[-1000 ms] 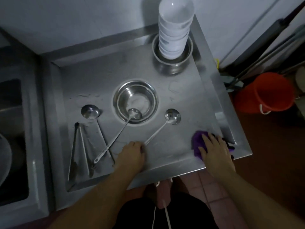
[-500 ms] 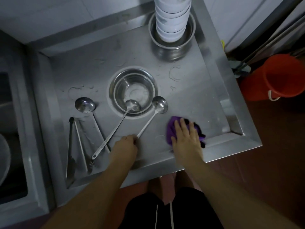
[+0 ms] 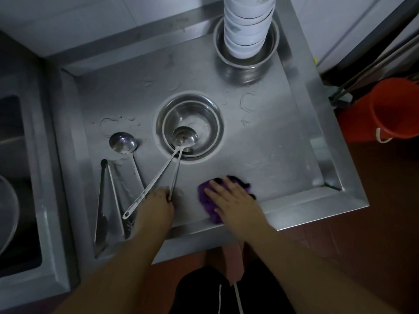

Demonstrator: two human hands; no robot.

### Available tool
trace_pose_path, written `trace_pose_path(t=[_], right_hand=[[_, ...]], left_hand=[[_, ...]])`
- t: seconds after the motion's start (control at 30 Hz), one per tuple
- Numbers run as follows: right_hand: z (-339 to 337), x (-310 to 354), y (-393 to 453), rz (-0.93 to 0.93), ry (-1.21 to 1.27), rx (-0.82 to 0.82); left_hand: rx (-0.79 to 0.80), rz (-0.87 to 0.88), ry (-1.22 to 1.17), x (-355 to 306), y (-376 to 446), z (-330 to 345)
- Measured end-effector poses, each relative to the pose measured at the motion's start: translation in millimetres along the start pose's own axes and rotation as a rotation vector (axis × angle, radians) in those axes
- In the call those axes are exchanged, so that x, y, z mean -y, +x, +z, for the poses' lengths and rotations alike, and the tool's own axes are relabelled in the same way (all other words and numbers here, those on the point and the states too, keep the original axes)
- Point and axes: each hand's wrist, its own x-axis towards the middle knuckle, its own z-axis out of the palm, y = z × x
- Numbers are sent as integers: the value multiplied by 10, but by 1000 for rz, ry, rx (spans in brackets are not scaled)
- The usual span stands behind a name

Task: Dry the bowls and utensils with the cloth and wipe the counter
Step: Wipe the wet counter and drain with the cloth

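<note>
While the right hand (image 3: 231,198) lies flat with fingers spread on a crumpled purple cloth (image 3: 207,200), pressing it to the stainless steel counter (image 3: 272,155) close to the near raised edge, the left hand (image 3: 156,205) curls its fingers round the lower end of a slim steel ladle handle (image 3: 174,175); that handle runs up into the nested steel bowls, where two handles meet at a ladle cup (image 3: 184,138), and I cannot tell whether one cup or two sit stacked there; the second long-handled ladle (image 3: 149,184) slants from the same cup down to the left, its looped end lying free just beside the left wrist. Left of it lie a pair of steel tongs (image 3: 103,200), arms pointing away from the person, and a third steel ladle (image 3: 123,142) with its cup upward on the counter and its handle running toward the left hand; water beads and puddles show around this ladle. At mid-counter sit the round nested steel bowls (image 3: 204,118), with more water rings to their right. Farthest back, near the right rear corner, a tall stack of white ceramic bowls (image 3: 247,26) stands inside a deeper steel bowl (image 3: 246,69). Off the counter's right side an orange plastic bucket (image 3: 392,109) stands on the floor; on the left is a steel sink basin (image 3: 13,177).
</note>
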Motion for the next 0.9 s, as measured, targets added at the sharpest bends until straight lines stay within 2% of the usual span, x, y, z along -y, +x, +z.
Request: trace_pose_path(t=[0.07, 0.1, 0.13, 0.2, 0.27, 0.33, 0.4, 0.5, 0.6, 0.67, 0.73, 0.77, 0.83, 0.9], right_hand=[[-92, -470, -232, 43, -135, -19], [-154, -730, -363, 124, -170, 2], [-206, -993, -497, 250, -171, 31], [-271, -1398, -707, 549, -126, -12], [-325, -1436, -766, 734, -60, -74], [-277, -1214, -688, 821, -10, -125], [-151, -842, -555, 705, -12, -61], [46, -228, -418, 330, 16, 85], [48, -107, -354, 134, -25, -40], [15, -290, -358, 103, -63, 8], [8, -644, -356, 142, -132, 87], [-58, -835, -357, 234, -131, 93], [-266, -1206, -400, 547, -51, -93], [-489, -1497, -403, 719, 5, -186]], left_hand=[[10, -16, -33, -8, -22, 4], [9, -22, -43, -17, -41, 8], [6, -29, -40, -29, -59, 14], [1, -53, -15, -48, -91, 18], [5, -64, 7, -65, -114, 21], [9, -44, 26, -86, -140, 39], [14, -10, 47, -106, -147, 48], [39, 11, 81, -143, -99, 39], [33, -3, 90, -203, -64, 3], [7, 1, 118, -242, -42, -22], [-17, 16, 117, -267, -21, -43], [-32, 26, 106, -279, -9, -50], [-66, 50, 90, -305, 10, -62], [-92, 83, 84, -352, 24, -61]])
